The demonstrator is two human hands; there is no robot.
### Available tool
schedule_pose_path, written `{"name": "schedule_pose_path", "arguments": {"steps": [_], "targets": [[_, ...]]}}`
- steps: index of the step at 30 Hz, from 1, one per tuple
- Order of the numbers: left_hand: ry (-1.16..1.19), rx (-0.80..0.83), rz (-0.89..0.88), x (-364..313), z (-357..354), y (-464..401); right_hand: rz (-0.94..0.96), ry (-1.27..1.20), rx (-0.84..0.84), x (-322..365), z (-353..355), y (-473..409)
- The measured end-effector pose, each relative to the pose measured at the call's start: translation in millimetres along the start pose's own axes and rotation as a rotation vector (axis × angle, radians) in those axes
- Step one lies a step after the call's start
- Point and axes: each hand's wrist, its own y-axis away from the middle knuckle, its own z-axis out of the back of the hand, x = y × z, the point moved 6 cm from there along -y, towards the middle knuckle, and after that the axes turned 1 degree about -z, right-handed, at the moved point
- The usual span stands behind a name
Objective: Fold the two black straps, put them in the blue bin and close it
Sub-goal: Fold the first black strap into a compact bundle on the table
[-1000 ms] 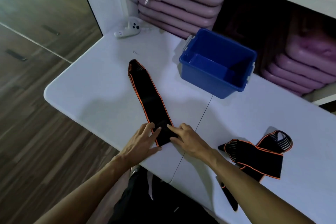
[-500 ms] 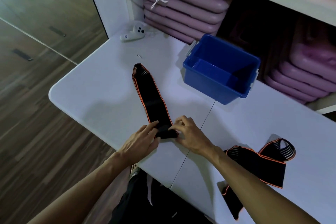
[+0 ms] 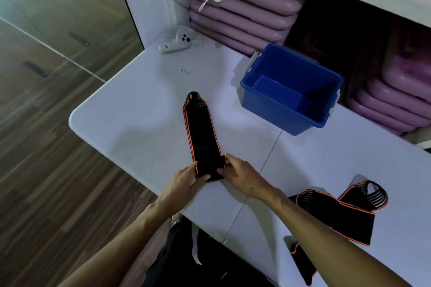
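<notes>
Strap's (image 3: 201,133) near end now rolled further up since a moment ago, left hand (image 3: 184,185) and right hand (image 3: 242,176) pinching the fold, second strap (image 3: 338,214) at 4 o'clock, open bin (image 3: 279,112) at 1 o'clock

Single head-worn wide-angle view, looking forward and down, close over the white table (image 3: 130,109)
</notes>
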Motion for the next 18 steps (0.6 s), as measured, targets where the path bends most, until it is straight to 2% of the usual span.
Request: {"name": "schedule_pose_path", "arguments": {"steps": [4, 8, 11, 14, 16, 18], "targets": [[0.108, -0.082, 0.106, 6.9, 2.7, -10.1, -0.131, -0.056, -0.039, -5.5, -5.7, -15.5], [0.052, -0.165, 0.204, 9.2, 4.9, -22.2, -0.197, -0.080, -0.069, -7.0, -7.3, -26.1], [0.027, -0.131, 0.281, 15.1, 5.4, -29.6, -0.227, -0.073, -0.082, -7.8, -6.9, -32.9], [-0.163, -0.043, 0.322, 28.9, 8.6, -33.9, -0.250, -0.047, -0.083, -7.1, -8.2, -37.0], [-0.232, -0.113, 0.318, 30.4, 23.6, -35.5, -0.256, -0.022, -0.101, -6.1, -9.4, -37.7], [-0.307, -0.237, 0.185, 21.7, 38.4, -41.0, -0.240, 0.027, -0.155, -3.1, -11.0, -36.9]]}}
